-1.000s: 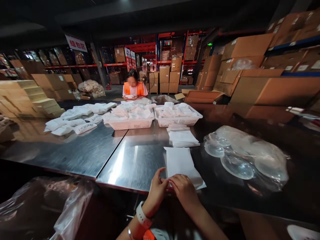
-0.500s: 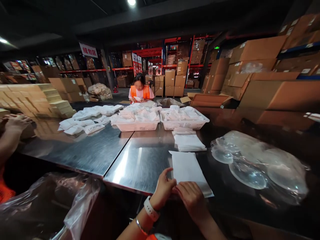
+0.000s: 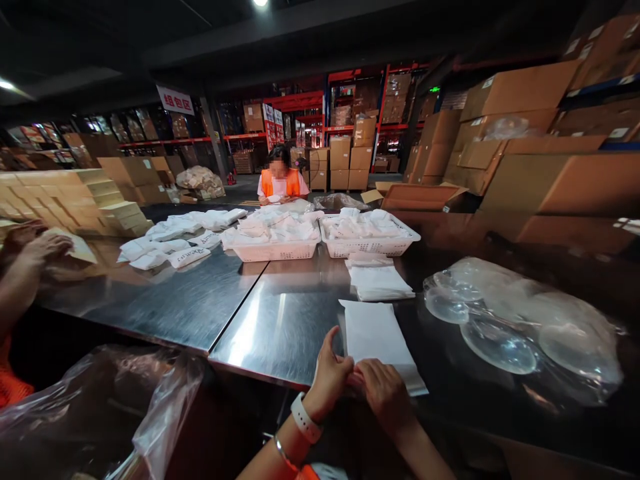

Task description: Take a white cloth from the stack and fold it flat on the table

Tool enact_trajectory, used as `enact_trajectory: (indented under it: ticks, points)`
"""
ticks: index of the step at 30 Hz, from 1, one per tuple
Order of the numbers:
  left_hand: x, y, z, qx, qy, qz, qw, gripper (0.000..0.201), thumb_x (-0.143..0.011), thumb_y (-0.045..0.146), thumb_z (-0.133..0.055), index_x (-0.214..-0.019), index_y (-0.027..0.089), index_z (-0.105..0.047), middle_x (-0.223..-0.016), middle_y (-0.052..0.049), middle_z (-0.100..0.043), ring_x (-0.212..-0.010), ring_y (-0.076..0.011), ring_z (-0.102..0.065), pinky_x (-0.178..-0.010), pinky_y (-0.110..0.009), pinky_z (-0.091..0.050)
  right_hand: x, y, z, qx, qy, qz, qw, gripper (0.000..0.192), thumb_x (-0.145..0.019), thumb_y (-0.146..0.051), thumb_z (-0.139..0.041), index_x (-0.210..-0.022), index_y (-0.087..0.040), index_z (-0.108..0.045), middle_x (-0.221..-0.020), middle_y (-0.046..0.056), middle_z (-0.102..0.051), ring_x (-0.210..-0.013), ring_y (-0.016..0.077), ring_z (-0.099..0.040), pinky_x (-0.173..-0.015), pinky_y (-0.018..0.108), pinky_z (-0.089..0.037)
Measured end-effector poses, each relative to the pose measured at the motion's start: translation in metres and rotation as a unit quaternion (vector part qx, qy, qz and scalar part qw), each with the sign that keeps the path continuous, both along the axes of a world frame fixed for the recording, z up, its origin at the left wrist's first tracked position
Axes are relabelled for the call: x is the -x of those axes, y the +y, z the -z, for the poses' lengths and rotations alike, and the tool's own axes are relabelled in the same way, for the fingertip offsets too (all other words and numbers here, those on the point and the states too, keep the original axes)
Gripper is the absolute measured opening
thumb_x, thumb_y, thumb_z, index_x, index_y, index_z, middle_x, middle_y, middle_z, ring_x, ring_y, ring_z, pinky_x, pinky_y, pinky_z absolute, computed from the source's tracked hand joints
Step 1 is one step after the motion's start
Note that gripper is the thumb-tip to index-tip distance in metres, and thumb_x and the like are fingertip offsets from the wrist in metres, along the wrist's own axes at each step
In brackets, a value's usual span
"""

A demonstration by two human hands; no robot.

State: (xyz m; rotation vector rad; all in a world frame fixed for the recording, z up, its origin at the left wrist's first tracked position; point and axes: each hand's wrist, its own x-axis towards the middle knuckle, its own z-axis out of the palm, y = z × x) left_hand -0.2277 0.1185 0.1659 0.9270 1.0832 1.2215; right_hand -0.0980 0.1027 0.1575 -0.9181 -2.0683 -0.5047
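Note:
In the head view a flat white bag (image 3: 377, 337), with a paler translucent strip along its near edge, lies near the table's front edge. My left hand (image 3: 327, 373) is at its near left corner, index finger raised and thumb meeting the fingertips of my right hand. My right hand (image 3: 387, 397) is closed in a pinch against the left one, over the bag's near edge. What sits between the fingertips is hidden. Just beyond lies a stack of similar white bags (image 3: 380, 280).
Two white baskets (image 3: 277, 252) of white packets stand behind the stack, more packets (image 3: 190, 257) to their left. Clear plastic domes in film (image 3: 500, 347) lie right. A plastic-lined bin (image 3: 165, 400) is below left. A co-worker (image 3: 280, 180) sits opposite; another's hands (image 3: 45, 247) work at left.
My hands stay together at the bag's corner, with the left index finger slightly higher. The co-worker at left now holds a pale flat piece out over the table.

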Motion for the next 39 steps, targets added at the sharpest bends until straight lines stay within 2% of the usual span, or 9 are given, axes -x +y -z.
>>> enact_trajectory:
  ticks: [6, 10, 14, 18, 24, 30, 33, 36, 39]
  points:
    - [0.001, 0.000, 0.005, -0.025, 0.038, 0.003, 0.999, 0.084, -0.069, 0.019, -0.064, -0.144, 0.005, -0.028, -0.052, 0.006, -0.053, -0.045, -0.0114, -0.050, -0.046, -0.019, -0.039, 0.002, -0.001, 0.005, 0.008, 0.022, 0.004, 1.000, 0.024, -0.100, -0.014, -0.036, -0.083, -0.018, -0.052, -0.071, 0.001, -0.059, -0.064, 0.0147, -0.054, -0.061, 0.029, -0.036]
    - [0.002, 0.000, 0.007, -0.032, 0.035, -0.020, 0.999, 0.087, -0.071, 0.025, -0.066, -0.145, 0.005, -0.026, -0.046, 0.010, -0.044, -0.040, -0.0083, -0.039, -0.042, -0.017, -0.032, 0.000, -0.003, 0.010, -0.007, 0.053, 0.020, 0.998, 0.024, -0.099, -0.013, -0.034, -0.086, -0.019, -0.053, -0.079, 0.004, -0.062, -0.077, 0.0167, -0.059, -0.069, 0.030, -0.045]
    - [0.003, 0.000, 0.007, -0.030, 0.001, 0.016, 0.999, 0.094, -0.072, 0.036, -0.070, -0.148, 0.006, -0.023, -0.046, 0.011, -0.041, -0.040, -0.0074, -0.036, -0.041, -0.016, -0.028, -0.004, -0.010, 0.010, 0.019, 0.118, 0.033, 0.992, 0.022, -0.100, -0.018, -0.037, -0.087, -0.020, -0.055, -0.077, 0.003, -0.061, -0.072, 0.0158, -0.060, -0.068, 0.030, -0.048]
    - [0.003, -0.002, 0.006, -0.034, 0.011, 0.036, 0.999, 0.096, -0.070, 0.040, -0.071, -0.146, 0.003, -0.027, -0.046, 0.010, -0.043, -0.042, -0.0079, -0.037, -0.042, -0.017, -0.031, -0.002, -0.020, 0.003, 0.028, 0.054, 0.034, 0.998, 0.016, -0.098, -0.016, -0.044, -0.103, -0.017, -0.060, -0.087, 0.004, -0.067, -0.080, 0.0171, -0.062, -0.075, 0.033, -0.045]
    - [0.003, -0.003, 0.006, -0.009, 0.021, 0.041, 0.999, 0.101, -0.069, 0.039, -0.072, -0.148, 0.000, -0.022, -0.045, 0.011, -0.040, -0.041, -0.0070, -0.032, -0.042, -0.018, -0.030, 0.006, -0.029, -0.002, 0.001, 0.000, 0.075, 0.997, 0.021, -0.097, -0.011, -0.044, -0.097, -0.015, -0.064, -0.086, 0.005, -0.068, -0.080, 0.0178, -0.060, -0.073, 0.034, -0.040]
    - [0.005, -0.004, 0.008, -0.021, 0.017, 0.056, 0.998, 0.101, -0.070, 0.034, -0.070, -0.149, -0.002, -0.019, -0.045, 0.011, -0.039, -0.042, -0.0072, -0.032, -0.042, -0.017, -0.028, 0.007, -0.026, 0.001, 0.121, 0.088, 0.035, 0.988, 0.027, -0.102, -0.029, -0.038, -0.093, -0.019, -0.062, -0.082, 0.003, -0.066, -0.075, 0.0177, -0.059, -0.067, 0.031, -0.043]
    - [0.005, -0.005, 0.011, -0.031, 0.010, 0.058, 0.998, 0.099, -0.071, 0.034, -0.068, -0.149, 0.000, -0.019, -0.046, 0.011, -0.039, -0.042, -0.0076, -0.033, -0.042, -0.018, -0.031, 0.004, -0.021, 0.002, 0.167, 0.114, 0.018, 0.979, 0.025, -0.100, -0.017, -0.039, -0.087, -0.021, -0.060, -0.081, 0.001, -0.065, -0.074, 0.0167, -0.059, -0.067, 0.030, -0.045]
    - [0.004, -0.005, 0.013, -0.033, 0.011, 0.062, 0.997, 0.098, -0.071, 0.034, -0.067, -0.150, 0.002, -0.019, -0.045, 0.012, -0.038, -0.041, -0.0078, -0.033, -0.042, -0.018, -0.031, -0.002, -0.018, 0.001, 0.219, 0.091, 0.013, 0.971, 0.019, -0.091, -0.007, -0.048, -0.085, -0.021, -0.059, -0.080, -0.001, -0.063, -0.076, 0.0169, -0.058, -0.068, 0.029, -0.045]
    - [0.004, -0.005, 0.014, -0.031, 0.022, 0.068, 0.997, 0.096, -0.071, 0.033, -0.068, -0.150, 0.005, -0.021, -0.046, 0.012, -0.038, -0.042, -0.0077, -0.034, -0.042, -0.017, -0.032, -0.005, -0.017, -0.001, 0.218, 0.041, 0.033, 0.975, 0.020, -0.085, -0.002, -0.052, -0.081, -0.022, -0.056, -0.077, -0.001, -0.059, -0.075, 0.0180, -0.055, -0.066, 0.030, -0.043]
